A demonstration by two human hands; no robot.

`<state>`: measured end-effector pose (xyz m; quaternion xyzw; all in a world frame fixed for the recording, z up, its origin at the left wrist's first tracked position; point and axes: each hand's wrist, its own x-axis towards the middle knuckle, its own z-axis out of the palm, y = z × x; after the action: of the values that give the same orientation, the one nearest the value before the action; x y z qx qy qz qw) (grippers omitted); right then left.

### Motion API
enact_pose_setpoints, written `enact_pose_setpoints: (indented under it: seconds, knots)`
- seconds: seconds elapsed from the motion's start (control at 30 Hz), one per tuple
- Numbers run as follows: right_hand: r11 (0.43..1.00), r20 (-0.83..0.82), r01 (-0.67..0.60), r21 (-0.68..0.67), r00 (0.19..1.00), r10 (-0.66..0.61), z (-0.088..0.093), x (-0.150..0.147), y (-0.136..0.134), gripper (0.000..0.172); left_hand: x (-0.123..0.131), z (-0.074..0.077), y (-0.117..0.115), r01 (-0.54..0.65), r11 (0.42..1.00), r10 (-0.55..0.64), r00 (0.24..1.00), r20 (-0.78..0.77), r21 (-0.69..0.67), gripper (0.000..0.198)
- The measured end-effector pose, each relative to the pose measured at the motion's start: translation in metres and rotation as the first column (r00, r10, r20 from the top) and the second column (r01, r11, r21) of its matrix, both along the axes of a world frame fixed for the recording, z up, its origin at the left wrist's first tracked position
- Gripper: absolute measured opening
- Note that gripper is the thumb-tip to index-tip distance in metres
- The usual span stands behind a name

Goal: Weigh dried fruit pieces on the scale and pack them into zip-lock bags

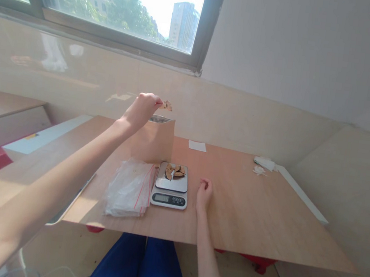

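Observation:
My left hand [148, 103] is raised above the open top of a brown paper bag [157, 139], its fingers pinched on a thin, brown, curled piece of dried peel [167, 105]. Below and in front of the bag is a kitchen scale [169, 199] with a metal plate and a small display, whose digits I cannot read. Several pieces of similar dried peel [174, 172] lie on the plate. My right hand [204, 193] rests on the table just right of the scale, fingers loosely curled with nothing visible in them.
A stack of clear zip bags [127, 190] with red seal lines lies left of the scale. On the wooden table [250, 215] are a white paper [197, 146] and, at the far right, a white packet [265, 163] and crumpled tissue [259, 170]. A tiled wall stands behind.

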<state>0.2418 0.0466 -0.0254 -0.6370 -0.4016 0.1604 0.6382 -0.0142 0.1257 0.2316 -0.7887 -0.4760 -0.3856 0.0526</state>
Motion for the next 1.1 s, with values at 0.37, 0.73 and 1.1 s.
enact_pose_setpoints:
  seconds: [0.37, 0.73, 1.1]
  knots:
    - [0.928, 0.096, -0.346, 0.137, 0.937, 0.335, 0.041, -0.067, -0.064, 0.037, 0.041, -0.119, -0.1, 0.482, 0.701, -0.13, 0.811, 0.571, -0.525, 0.03]
    - [0.894, -0.302, -0.433, 0.115, 0.842, 0.447, 0.052, -0.08, -0.058, 0.044, 0.044, -0.157, -0.131, 0.607, 0.492, 0.126, 0.659, 0.741, -0.624, 0.034]
    - [0.978, 0.22, -0.181, -0.108, 0.955, 0.201, 0.025, -0.054, -0.018, 0.03, 0.016, -0.194, -0.134, -0.018, 0.869, 0.271, 0.854, 0.444, -0.495, 0.028]
